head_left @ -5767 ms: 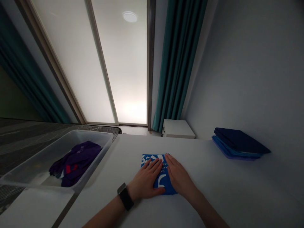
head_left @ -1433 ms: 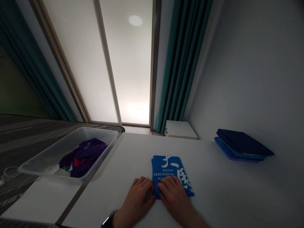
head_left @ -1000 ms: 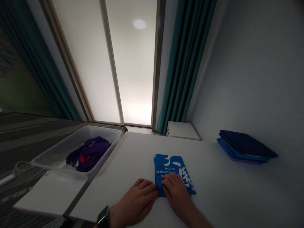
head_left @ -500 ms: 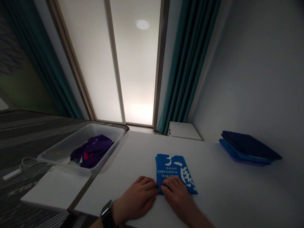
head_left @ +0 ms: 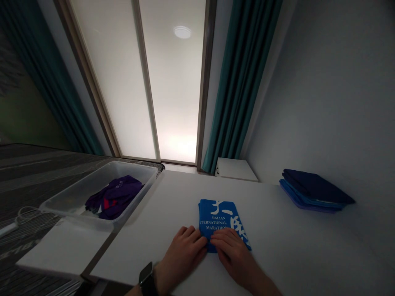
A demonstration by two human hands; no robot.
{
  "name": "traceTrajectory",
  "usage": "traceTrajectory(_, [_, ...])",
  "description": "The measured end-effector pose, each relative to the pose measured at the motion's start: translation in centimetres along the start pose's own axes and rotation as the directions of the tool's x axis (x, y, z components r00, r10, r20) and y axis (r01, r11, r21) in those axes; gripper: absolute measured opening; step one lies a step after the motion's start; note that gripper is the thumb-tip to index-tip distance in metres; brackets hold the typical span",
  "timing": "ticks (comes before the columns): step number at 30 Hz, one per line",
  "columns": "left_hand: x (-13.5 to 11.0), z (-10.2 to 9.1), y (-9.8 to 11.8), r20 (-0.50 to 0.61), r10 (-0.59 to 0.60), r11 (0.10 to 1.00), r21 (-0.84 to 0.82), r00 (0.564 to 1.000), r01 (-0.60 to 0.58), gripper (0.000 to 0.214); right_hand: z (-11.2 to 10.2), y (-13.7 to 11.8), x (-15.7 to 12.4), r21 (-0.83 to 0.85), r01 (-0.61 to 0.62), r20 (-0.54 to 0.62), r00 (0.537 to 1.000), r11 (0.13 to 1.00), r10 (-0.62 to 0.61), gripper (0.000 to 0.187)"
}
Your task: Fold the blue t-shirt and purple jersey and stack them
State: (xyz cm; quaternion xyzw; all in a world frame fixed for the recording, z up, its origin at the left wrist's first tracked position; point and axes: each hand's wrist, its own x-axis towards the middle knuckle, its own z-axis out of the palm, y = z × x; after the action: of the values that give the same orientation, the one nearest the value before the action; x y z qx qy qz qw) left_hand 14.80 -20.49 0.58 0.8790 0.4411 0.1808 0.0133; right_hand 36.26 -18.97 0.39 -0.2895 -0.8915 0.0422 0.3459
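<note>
A folded blue T-shirt [head_left: 212,211] with white lettering lies on the white table in front of me. At its near left corner, my left hand [head_left: 185,248] has its fingers closed on the cloth edge; a dark watch is on that wrist. My right hand [head_left: 231,253] rests over the near edge, fingers bent together on the fabric and thumb tucked low. The two hands are close together, with a narrow strip of blue between them. The part of the shirt beneath my fingers is hidden.
Rightward, by the wall, sits a stack of folded blue and purple clothes [head_left: 314,191]. A translucent plastic bin [head_left: 58,205] holding purple and dark garments [head_left: 119,195] stands on the left. Beyond the white table [head_left: 160,205] is a small white cabinet [head_left: 236,169].
The view has shifted slightly. My left hand has moved a little further onto the near edge of the shirt, and my right hand has slid slightly right along it.
</note>
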Motion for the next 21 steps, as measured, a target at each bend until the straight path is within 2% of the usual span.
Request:
traceTrajectory(6, [0.0,0.2,0.0,0.000,0.017,1.000,0.023,1.000,-0.017,0.008,-2.9,3.4,-3.8,-0.105,-0.174,-0.109,0.981,0.979,0.163,0.018])
traceTrajectory(11, [-0.1,0.4,-0.3,0.009,0.012,1.000,0.012,1.000,-0.012,0.009,-4.2,4.6,-6.7,-0.120,-0.255,-0.021,0.967,0.959,0.254,0.026])
traceTrajectory(16, [-0.1,0.7,-0.1,0.016,0.014,0.997,0.069,1.000,-0.015,0.013,-3.7,4.3,-6.8,-0.199,-0.254,-0.010,0.966,0.946,0.258,0.026])
traceTrajectory(21, [-0.1,0.1,0.4,0.013,-0.027,0.999,0.018,1.000,0.027,0.018,-3.1,3.4,-5.7,-0.291,-0.188,-0.055,0.982,0.938,0.179,0.022])
